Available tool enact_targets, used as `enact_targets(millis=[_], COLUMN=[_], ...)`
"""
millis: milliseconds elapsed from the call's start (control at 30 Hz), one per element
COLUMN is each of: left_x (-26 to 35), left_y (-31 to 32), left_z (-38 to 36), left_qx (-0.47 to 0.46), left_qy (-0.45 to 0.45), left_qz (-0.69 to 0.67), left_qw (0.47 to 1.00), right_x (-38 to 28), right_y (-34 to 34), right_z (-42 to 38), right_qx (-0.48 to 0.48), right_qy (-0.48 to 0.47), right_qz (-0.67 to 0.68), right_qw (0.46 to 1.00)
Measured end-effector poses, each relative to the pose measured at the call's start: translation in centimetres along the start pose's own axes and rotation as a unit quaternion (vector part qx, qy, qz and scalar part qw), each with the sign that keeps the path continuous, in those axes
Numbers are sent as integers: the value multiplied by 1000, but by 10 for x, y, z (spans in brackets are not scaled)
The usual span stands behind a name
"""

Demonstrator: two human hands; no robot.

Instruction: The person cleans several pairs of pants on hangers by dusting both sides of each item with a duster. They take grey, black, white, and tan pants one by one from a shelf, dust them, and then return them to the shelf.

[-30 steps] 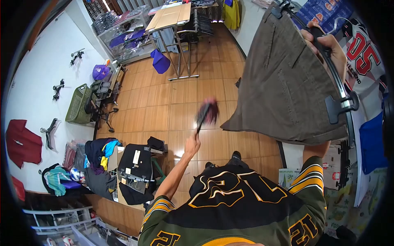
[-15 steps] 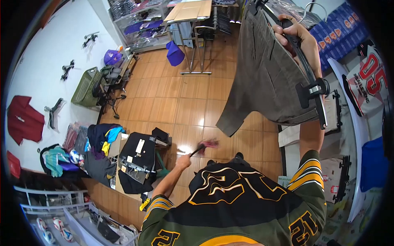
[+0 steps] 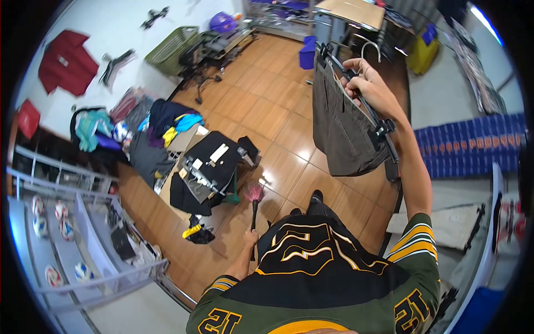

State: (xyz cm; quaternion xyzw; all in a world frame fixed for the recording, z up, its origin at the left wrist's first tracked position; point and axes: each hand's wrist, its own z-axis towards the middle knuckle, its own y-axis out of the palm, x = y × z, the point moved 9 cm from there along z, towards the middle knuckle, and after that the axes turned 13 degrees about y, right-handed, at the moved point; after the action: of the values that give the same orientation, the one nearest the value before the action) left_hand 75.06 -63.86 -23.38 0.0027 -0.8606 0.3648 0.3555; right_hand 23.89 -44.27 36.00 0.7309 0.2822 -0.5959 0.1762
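Note:
Raised at the upper right, my right hand (image 3: 364,83) is closed around the bar of a black clip hanger (image 3: 364,103). Dark grey-brown trousers (image 3: 345,131) hang folded from its clips, and the hanger's metal hook stands above my fingers. Low on the other side, my left hand (image 3: 251,237) is wrapped round the dark handle of a duster (image 3: 255,203) with a pinkish-red head. The duster points up, its head beside a low table (image 3: 172,207). On that table lie black trousers (image 3: 214,158) with paper tags and a clip hanger.
A pile of clothes (image 3: 161,125) lies left of the low table. White shelves with small balls (image 3: 65,229) stand at lower left. A green basket (image 3: 172,51) and a wheeled chair (image 3: 203,78) are by the wall. Blue printed packs (image 3: 467,145) line the right side.
My view has turned to the right. The trousers on the hanger are farther from the camera and lower. The duster has swung from pointing right to pointing up.

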Motion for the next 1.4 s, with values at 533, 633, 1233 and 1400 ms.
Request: enact_targets(millis=[533,633,1233,1400], left_x=[-84,-15,32,65], left_y=[-2,-24,-6,20], left_z=[-140,-150,-97,-117], left_qx=[243,290,454,466], left_qy=[-333,-365,-373,-443], left_qz=[-139,-210,-416,-442], left_qw=[900,859,694,625], right_x=[60,69,289,368], right_y=[219,259,541,617], right_z=[252,284,399,387], right_qx=[-131,-155,-221,-305], right_qy=[-9,-7,-18,18], right_qz=[-70,-22,-289,-378], right_qw=[989,988,931,874])
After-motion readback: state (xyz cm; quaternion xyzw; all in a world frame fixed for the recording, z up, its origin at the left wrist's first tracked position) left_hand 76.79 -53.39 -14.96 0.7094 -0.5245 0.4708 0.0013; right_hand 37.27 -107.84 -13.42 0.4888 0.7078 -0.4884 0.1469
